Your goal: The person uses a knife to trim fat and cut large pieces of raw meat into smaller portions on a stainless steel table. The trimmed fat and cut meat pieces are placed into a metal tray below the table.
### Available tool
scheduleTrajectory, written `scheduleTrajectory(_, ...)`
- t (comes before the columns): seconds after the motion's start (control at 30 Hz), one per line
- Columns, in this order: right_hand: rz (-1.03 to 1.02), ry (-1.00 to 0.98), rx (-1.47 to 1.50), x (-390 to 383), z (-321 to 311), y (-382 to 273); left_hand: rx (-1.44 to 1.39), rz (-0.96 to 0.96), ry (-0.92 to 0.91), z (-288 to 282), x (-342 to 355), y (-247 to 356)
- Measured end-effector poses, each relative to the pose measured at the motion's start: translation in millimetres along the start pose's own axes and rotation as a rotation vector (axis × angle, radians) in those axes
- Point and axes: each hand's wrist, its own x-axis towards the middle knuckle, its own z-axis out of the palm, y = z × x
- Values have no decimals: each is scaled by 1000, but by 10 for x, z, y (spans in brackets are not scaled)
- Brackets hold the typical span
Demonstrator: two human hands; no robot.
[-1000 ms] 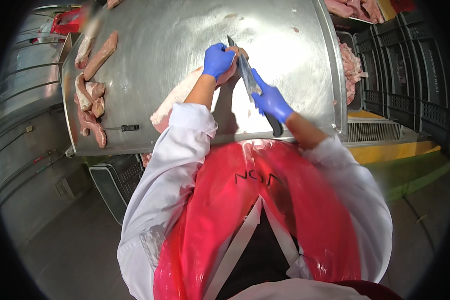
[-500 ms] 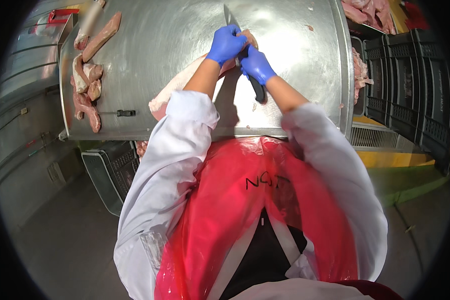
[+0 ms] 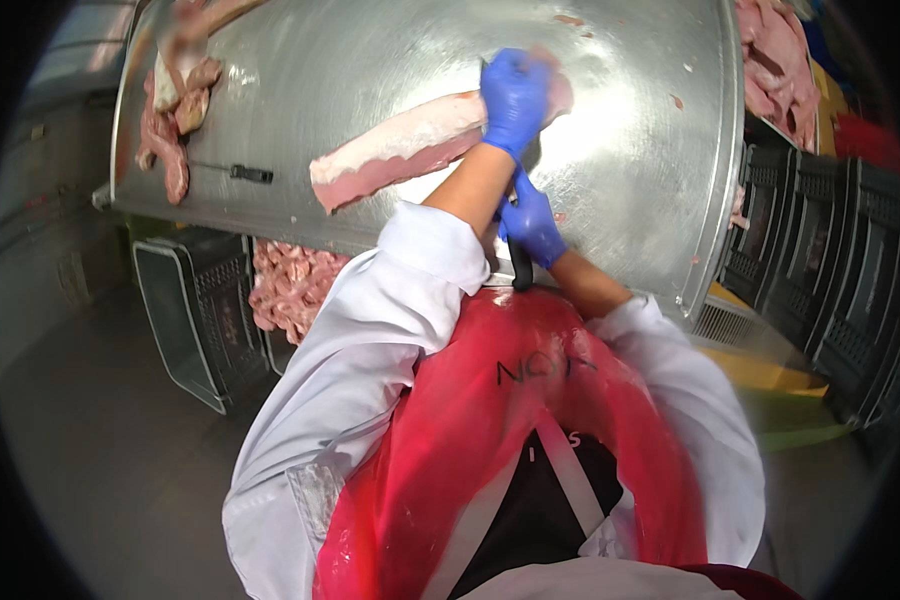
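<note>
— Where is the meat strip?

— The long strip of meat [image 3: 410, 150] lies on the steel table [image 3: 370, 60], running from left of centre up to the top middle of the frame.

— And the hands?

— The left hand [image 3: 515, 100], in a blue glove, presses on the strip's right end, fingers curled over it. The right hand [image 3: 530, 225], also gloved, sits just below, near the table's front edge, fingers wrapped tight around a dark knife handle [image 3: 521, 272]. The blade is hidden.

— Anything else?

— Meat pieces [image 3: 165, 130] lie at the upper left, and 1 crate of scraps [image 3: 285, 285] stands under the table.
</note>
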Motion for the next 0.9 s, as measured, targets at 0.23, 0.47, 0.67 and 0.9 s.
scheduleTrajectory(0.23,200,-70,686,745,238,809,-130,-85,33,17,-163,229)
scheduleTrajectory(0.47,178,-18,438,912,226,421,-213,-63,-3,-84,-183,391)
scheduleTrajectory(0.67,100,2,60,167,595,195,-396,-33,105,-290,7,605)
scheduleTrajectory(0.9,172,-58,125,825,744,59,-537,-66,118,-411,139,805)
